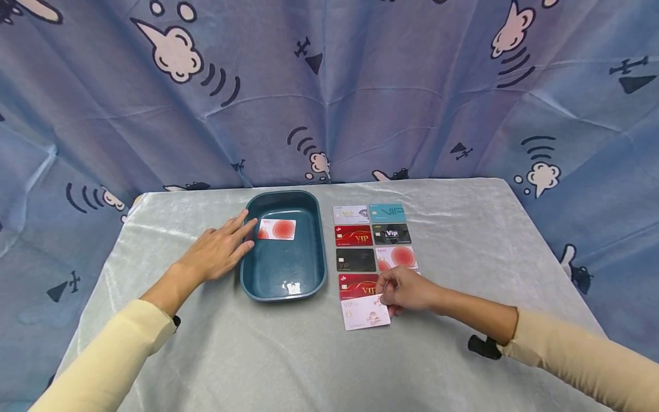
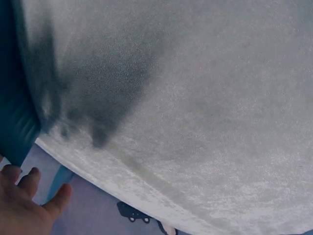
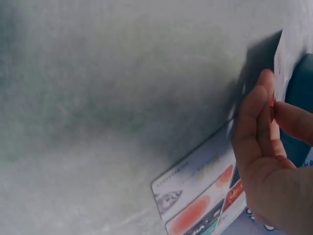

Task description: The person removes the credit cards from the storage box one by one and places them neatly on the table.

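Note:
A white VIP card (image 1: 364,313) is pinched between the thumb and fingers of my right hand (image 1: 408,290). It overlaps the lower part of a red VIP card (image 1: 355,285) in the head view. In the right wrist view the held card (image 3: 279,73) appears nearly edge-on, tilted up from the cloth. My left hand (image 1: 220,249) lies at the left rim of a dark teal tray (image 1: 283,274), fingers extended. Inside the tray is a white card with red circles (image 1: 278,229). The left wrist view shows part of the left hand (image 2: 29,203) beside the tray wall.
Several cards lie in two columns right of the tray, among them a black Vip card (image 1: 392,234), a teal card (image 1: 388,213) and a white card with red circles (image 1: 404,257). Another white card (image 3: 186,176) sits partly under the right hand. A patterned blue curtain (image 1: 360,114) hangs behind the table.

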A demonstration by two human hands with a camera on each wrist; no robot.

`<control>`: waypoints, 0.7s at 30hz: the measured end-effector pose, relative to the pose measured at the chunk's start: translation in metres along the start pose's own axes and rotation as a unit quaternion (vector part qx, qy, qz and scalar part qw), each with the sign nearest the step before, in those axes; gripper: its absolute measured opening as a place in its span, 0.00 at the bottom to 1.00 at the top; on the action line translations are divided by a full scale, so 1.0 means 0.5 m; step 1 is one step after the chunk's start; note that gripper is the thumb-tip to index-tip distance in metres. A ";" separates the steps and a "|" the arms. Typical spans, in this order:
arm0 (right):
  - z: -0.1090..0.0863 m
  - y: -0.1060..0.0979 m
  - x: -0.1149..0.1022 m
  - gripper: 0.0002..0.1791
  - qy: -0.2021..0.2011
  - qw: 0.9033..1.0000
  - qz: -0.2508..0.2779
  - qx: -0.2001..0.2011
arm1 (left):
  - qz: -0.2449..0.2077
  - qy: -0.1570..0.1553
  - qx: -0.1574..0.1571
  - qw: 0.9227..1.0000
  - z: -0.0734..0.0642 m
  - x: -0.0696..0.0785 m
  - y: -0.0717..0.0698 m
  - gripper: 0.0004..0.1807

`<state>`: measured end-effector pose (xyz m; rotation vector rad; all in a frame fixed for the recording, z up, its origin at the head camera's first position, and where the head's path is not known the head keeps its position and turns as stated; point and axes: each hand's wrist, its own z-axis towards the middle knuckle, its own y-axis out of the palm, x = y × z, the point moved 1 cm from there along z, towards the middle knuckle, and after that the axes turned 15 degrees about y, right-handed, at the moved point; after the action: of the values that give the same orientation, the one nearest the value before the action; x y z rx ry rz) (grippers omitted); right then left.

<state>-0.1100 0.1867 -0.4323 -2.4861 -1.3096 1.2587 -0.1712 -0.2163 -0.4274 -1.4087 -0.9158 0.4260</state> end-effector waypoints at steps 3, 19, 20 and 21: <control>0.000 0.007 0.007 0.02 -0.003 1.000 -0.001 0.003 | 0.000 0.000 0.000 1.000 0.001 -0.001 0.001 0.32; -0.001 0.020 0.018 0.03 -0.003 1.000 -0.001 0.004 | -0.004 -0.006 -0.008 1.000 0.002 -0.001 0.003 0.33; -0.002 0.019 0.018 0.03 -0.003 1.000 0.001 0.003 | -0.004 -0.007 -0.008 1.000 0.002 -0.001 0.003 0.33; -0.002 0.019 0.018 0.04 -0.001 1.000 0.002 0.001 | -0.003 -0.007 -0.008 1.000 0.002 -0.001 0.003 0.33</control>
<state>-0.1003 0.1872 -0.4413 -2.4889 -1.3035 1.2643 -0.1718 -0.2158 -0.4289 -1.4192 -0.9366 0.4235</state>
